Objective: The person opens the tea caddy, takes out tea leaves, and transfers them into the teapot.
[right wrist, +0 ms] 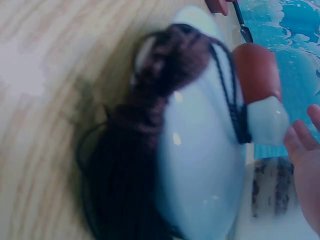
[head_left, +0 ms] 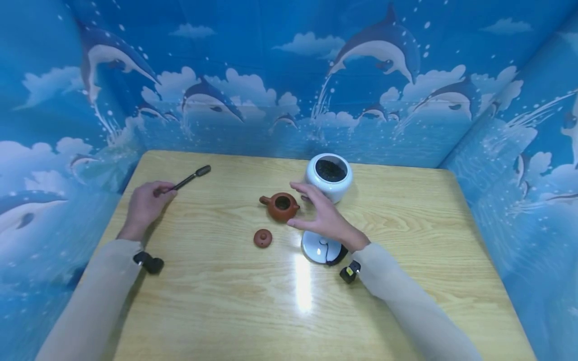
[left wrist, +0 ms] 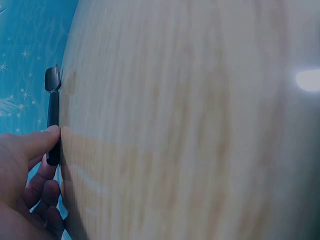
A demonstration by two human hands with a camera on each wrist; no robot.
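At the table's left side my left hand (head_left: 146, 204) pinches the handle of a dark tea scoop (head_left: 201, 171), whose head points away to the upper right. In the left wrist view, thumb and fingers hold the lower end of this scoop (left wrist: 53, 110). My right hand (head_left: 322, 215) is held with thumb and fingers spread apart, nothing between them. It is just right of a lidless brown clay teapot (head_left: 281, 213), in front of a white jar (head_left: 331, 189) filled with dark tea leaves. Beneath the right wrist lies the jar's white lid (head_left: 318, 246); its dark tassel (right wrist: 135, 150) fills the right wrist view.
The small clay teapot lid (head_left: 263, 238) lies in front of the teapot. Everything stands on a light wooden table (head_left: 217, 291). A blue dolphin-print curtain (head_left: 253, 60) surrounds its back and sides.
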